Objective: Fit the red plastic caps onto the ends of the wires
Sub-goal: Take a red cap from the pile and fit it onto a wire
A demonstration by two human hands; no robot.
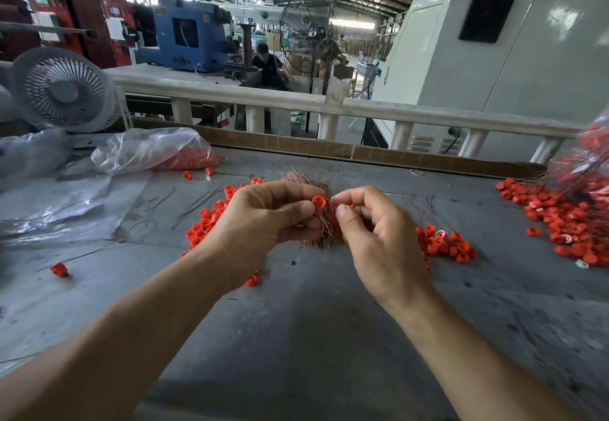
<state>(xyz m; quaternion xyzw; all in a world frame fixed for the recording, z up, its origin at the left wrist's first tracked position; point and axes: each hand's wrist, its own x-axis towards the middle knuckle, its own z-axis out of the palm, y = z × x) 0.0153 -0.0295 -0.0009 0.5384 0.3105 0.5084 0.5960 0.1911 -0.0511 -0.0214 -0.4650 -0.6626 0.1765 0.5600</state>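
My left hand (263,219) pinches a red plastic cap (318,202) between thumb and forefinger, its open end facing the camera; its lower fingers curl round a bundle of thin copper wires (304,178). My right hand (372,226) is just right of the cap, thumb and forefinger pinched together on what looks like a single wire end, too thin to make out. Loose red caps (204,223) lie on the grey table (296,321) under and beside both hands, with more caps (445,244) to the right.
A clear plastic bag of red caps (158,150) lies at the back left, next to a white fan (62,89). A pile of capped wires (573,219) spreads at the right edge. Loose dark wires (197,203) lie left of my hands. A cardboard strip (280,144) borders the table's far edge.
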